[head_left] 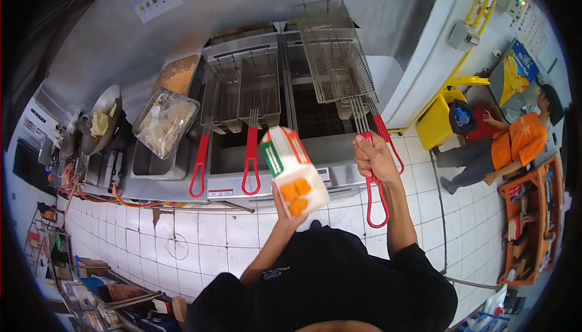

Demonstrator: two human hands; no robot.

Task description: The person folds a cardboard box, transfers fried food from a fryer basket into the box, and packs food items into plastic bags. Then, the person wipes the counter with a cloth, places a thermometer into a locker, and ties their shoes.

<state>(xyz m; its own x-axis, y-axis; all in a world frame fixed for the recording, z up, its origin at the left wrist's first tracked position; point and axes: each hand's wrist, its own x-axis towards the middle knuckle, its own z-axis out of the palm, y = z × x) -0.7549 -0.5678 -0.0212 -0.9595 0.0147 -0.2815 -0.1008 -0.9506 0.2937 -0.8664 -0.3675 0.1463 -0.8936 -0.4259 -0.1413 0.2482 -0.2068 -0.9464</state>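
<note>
My left hand (284, 208) holds an open paper box (315, 194) from below and its left side, with several orange-brown fried pieces (295, 197) inside. The box's lid, white with green and orange-red stripes, stands open toward the fryer. My right hand (376, 157) is wrapped round the red handle (376, 202) of a wire fryer basket (330, 50). That basket is raised over the right side of the fryer, and I see no food in it. A second red handle (382, 129) passes just behind my right hand.
Two more baskets (239, 92) with red handles sit at the left fryer. Left of them are a bagged tray (167, 123), a metal pan (151, 165) and a wok (102, 120). A person in orange (518, 141) is at the right, near a yellow bin (433, 120).
</note>
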